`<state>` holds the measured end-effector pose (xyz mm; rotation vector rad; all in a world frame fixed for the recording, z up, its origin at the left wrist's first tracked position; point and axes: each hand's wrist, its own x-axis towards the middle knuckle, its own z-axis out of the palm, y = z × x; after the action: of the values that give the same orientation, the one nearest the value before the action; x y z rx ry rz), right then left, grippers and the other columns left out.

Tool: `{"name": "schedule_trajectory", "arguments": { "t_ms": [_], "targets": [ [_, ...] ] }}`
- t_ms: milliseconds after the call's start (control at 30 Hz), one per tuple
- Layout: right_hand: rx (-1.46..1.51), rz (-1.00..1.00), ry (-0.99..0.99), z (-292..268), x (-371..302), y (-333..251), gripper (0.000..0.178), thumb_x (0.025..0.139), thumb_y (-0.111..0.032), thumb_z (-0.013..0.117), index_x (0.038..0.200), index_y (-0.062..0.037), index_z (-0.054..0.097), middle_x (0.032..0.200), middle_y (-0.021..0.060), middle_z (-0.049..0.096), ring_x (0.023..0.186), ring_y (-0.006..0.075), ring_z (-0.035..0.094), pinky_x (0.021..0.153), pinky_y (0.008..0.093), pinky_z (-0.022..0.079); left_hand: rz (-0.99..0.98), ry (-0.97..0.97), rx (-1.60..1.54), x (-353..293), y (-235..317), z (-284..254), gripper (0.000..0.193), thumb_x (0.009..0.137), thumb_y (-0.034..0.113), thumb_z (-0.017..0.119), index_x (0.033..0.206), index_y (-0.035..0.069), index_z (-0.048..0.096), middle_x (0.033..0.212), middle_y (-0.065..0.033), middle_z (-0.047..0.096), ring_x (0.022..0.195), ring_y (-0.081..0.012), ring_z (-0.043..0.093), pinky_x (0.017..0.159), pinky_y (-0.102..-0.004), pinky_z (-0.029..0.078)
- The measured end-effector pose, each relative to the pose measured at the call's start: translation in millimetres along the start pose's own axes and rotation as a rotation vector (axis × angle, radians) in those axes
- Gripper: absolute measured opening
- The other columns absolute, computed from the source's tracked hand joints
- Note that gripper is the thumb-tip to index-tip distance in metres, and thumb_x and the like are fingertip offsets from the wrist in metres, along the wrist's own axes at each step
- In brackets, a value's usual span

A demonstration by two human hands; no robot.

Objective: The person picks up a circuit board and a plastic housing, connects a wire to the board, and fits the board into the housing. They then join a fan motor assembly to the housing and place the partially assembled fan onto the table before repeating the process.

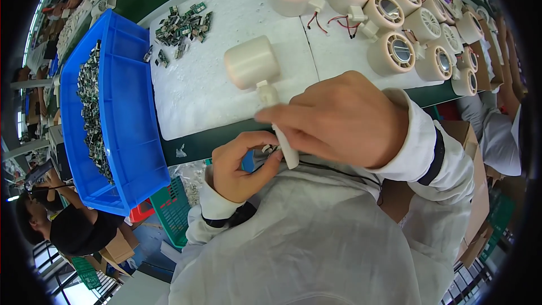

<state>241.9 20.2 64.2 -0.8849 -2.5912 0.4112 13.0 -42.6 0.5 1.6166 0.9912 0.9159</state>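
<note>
A cream-white handheld fan (252, 63) with a drum-shaped head lies across the near edge of the white work mat, its handle pointing toward me. My right hand (344, 121) is closed over the handle from the right, covering part of it. Close to the handle's lower end, my left hand (240, 165) has thumb and index finger pinched together. Small pale and dark bits show at those fingertips, too small to name. A thin black cord (339, 174) runs below my right hand, across my white clothing.
Left of the mat stands a blue bin (132, 113) with many small circuit boards. More circuit boards (183, 27) lie piled on the mat (192, 96). Several round fan units (391, 52), some with red and black wires, crowd the right. A green basket (171, 214) sits below; other people work nearby.
</note>
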Motion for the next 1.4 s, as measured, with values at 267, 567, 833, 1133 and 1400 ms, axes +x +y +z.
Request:
{"name": "schedule_trajectory", "arguments": {
  "t_ms": [267, 567, 833, 1133, 1400],
  "targets": [
    [0.266, 0.167, -0.035, 13, -10, -5, 0.024, 0.089, -0.009, 0.068, 0.112, -0.0072, 0.065, 0.077, 0.0068, 0.066, 0.063, 0.024, 0.067, 0.056, 0.0348, 0.052, -0.096, 0.212, -0.334, -1, 7, 8, 0.026, 0.086, -0.004, 0.068, 0.11, -0.001, 0.058, 0.093, -0.0088, 0.07, 0.082, -0.0135, 0.069, 0.074, -0.0268, 0.053],
    [0.681, 0.39, 0.26, 41, -35, -20, 0.03, 0.09, -0.004, 0.065, 0.12, -0.0061, 0.063, 0.078, 0.0092, 0.067, 0.062, 0.0237, 0.067, 0.06, 0.0304, 0.053, 0.01, 0.172, 0.734, 30, 33, 6, 0.016, 0.088, 0.008, 0.069, 0.097, 0.003, 0.057, 0.076, -0.0075, 0.059, 0.059, -0.0193, 0.058, 0.051, -0.0308, 0.046],
    [0.263, 0.383, 0.282, 44, -28, -24, 0.033, 0.09, -0.009, 0.067, 0.123, -0.0104, 0.064, 0.065, 0.0093, 0.064, 0.057, 0.0285, 0.064, 0.055, 0.0364, 0.05, 0.276, -0.029, 1.156, 48, 38, 9, 0.016, 0.082, 0.014, 0.072, 0.088, 0.005, 0.06, 0.071, -0.0084, 0.055, 0.058, -0.0274, 0.061, 0.053, -0.0374, 0.049],
    [0.111, 0.352, 0.273, 43, -22, -13, 0.015, 0.088, -0.022, 0.068, 0.098, -0.0109, 0.069, 0.067, 0.0094, 0.066, 0.058, 0.0301, 0.064, 0.053, 0.0402, 0.049, 0.216, -0.194, 1.04, 63, 68, -12, 0.011, 0.087, 0.013, 0.068, 0.09, 0.004, 0.062, 0.074, -0.011, 0.061, 0.063, -0.0293, 0.063, 0.056, -0.0395, 0.05],
    [0.123, 0.303, 0.459, 50, -24, -13, 0.008, 0.081, -0.017, 0.074, 0.086, -0.0111, 0.071, 0.065, 0.006, 0.064, 0.059, 0.0257, 0.064, 0.053, 0.0369, 0.049, -0.007, -0.16, 0.763, 56, 74, -17, 0.01, 0.093, 0.004, 0.065, 0.102, 0.002, 0.064, 0.074, -0.0068, 0.057, 0.058, -0.0129, 0.054, 0.058, -0.0271, 0.045]
  ]
}}
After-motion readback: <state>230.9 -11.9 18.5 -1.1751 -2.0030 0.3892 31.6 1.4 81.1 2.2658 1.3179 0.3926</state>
